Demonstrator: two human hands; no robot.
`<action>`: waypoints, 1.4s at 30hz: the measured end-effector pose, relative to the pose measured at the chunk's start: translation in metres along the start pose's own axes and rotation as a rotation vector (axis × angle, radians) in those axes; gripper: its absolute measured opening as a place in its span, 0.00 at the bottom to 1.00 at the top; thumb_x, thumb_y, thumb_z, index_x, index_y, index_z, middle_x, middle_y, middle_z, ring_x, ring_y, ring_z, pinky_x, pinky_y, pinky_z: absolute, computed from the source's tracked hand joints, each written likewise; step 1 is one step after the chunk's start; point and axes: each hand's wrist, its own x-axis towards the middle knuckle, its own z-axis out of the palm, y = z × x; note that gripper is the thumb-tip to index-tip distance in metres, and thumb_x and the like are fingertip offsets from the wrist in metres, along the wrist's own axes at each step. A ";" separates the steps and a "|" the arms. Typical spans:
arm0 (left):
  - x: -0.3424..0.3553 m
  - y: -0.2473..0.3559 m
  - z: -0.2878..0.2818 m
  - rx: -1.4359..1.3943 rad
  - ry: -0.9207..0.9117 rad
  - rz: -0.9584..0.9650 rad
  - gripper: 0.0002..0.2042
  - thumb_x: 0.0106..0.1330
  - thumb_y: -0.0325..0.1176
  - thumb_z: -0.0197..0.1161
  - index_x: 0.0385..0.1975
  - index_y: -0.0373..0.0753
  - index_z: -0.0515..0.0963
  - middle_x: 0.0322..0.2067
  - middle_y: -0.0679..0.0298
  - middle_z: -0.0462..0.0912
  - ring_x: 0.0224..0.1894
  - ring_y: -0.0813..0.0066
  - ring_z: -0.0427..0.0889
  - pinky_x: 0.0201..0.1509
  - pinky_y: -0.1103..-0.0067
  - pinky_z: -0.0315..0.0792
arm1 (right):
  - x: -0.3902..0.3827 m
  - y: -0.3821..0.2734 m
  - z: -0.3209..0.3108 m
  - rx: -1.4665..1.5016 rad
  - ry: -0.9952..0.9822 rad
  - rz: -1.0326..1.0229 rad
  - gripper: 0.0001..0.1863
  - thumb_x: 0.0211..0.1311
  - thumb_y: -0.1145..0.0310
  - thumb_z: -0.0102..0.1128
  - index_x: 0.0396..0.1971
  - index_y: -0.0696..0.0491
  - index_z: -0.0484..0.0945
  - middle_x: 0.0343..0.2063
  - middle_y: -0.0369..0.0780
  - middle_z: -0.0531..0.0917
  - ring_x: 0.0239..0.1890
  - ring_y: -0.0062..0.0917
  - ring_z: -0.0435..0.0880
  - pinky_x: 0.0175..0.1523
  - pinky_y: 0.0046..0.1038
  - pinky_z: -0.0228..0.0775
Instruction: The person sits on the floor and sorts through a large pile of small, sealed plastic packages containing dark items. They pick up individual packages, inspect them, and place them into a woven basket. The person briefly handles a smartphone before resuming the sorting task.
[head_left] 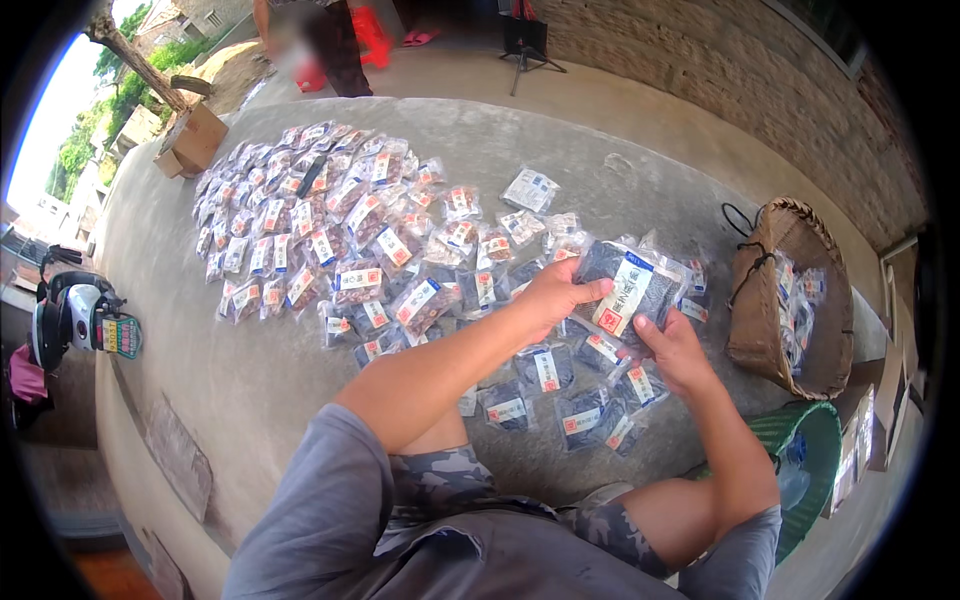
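Both my hands grip a clear plastic packet (655,285) of dark contents, with a pale label that has a blue top and a red mark. My left hand (553,300) pinches its left edge, thumb on top. At the lower right corner, my right hand (676,350) holds it with the thumb over the front. Below and around the hands lie more dark packets (507,410) with similar labels. To the left spreads a large heap of packets with reddish-brown contents (358,279). What lies directly under the held packet is hidden.
A woven basket (745,330) with packets inside lies at right, beside a green basket (788,425). The packets rest on a concrete floor (270,400). A cardboard box (190,140) stands far left, a scooter (80,310) at left. Another person (335,45) stands at the back.
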 end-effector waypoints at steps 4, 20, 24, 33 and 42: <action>-0.007 0.011 0.011 0.036 -0.007 -0.093 0.20 0.67 0.41 0.69 0.52 0.34 0.77 0.46 0.60 0.85 0.47 0.73 0.84 0.53 0.74 0.78 | -0.003 -0.016 -0.011 -0.019 -0.051 0.005 0.16 0.72 0.66 0.60 0.52 0.59 0.71 0.39 0.41 0.86 0.30 0.22 0.85 0.29 0.23 0.76; 0.010 -0.018 0.008 0.419 0.081 0.130 0.12 0.73 0.39 0.63 0.47 0.38 0.78 0.37 0.70 0.82 0.38 0.84 0.78 0.41 0.83 0.73 | 0.013 0.015 0.000 -0.111 0.034 -0.111 0.20 0.68 0.61 0.67 0.52 0.60 0.78 0.40 0.40 0.86 0.39 0.21 0.82 0.45 0.28 0.78; 0.000 -0.002 0.023 0.422 0.036 0.056 0.15 0.73 0.37 0.63 0.54 0.39 0.74 0.41 0.69 0.82 0.39 0.84 0.77 0.41 0.84 0.70 | 0.011 0.009 -0.018 -0.088 0.088 -0.127 0.19 0.66 0.65 0.68 0.49 0.62 0.77 0.38 0.39 0.86 0.37 0.20 0.84 0.41 0.26 0.80; 0.005 0.005 0.007 0.485 0.129 0.021 0.20 0.74 0.36 0.58 0.63 0.39 0.69 0.52 0.62 0.81 0.53 0.78 0.75 0.58 0.76 0.65 | 0.005 -0.017 -0.089 0.096 0.317 -0.090 0.19 0.70 0.63 0.64 0.53 0.59 0.74 0.43 0.39 0.85 0.43 0.23 0.86 0.47 0.29 0.81; 0.000 0.011 -0.002 0.441 0.101 0.063 0.20 0.72 0.34 0.60 0.62 0.36 0.70 0.57 0.60 0.79 0.54 0.78 0.76 0.58 0.77 0.66 | -0.056 -0.077 -0.178 0.286 0.829 -0.927 0.23 0.73 0.65 0.58 0.64 0.47 0.67 0.55 0.36 0.79 0.54 0.29 0.81 0.50 0.36 0.71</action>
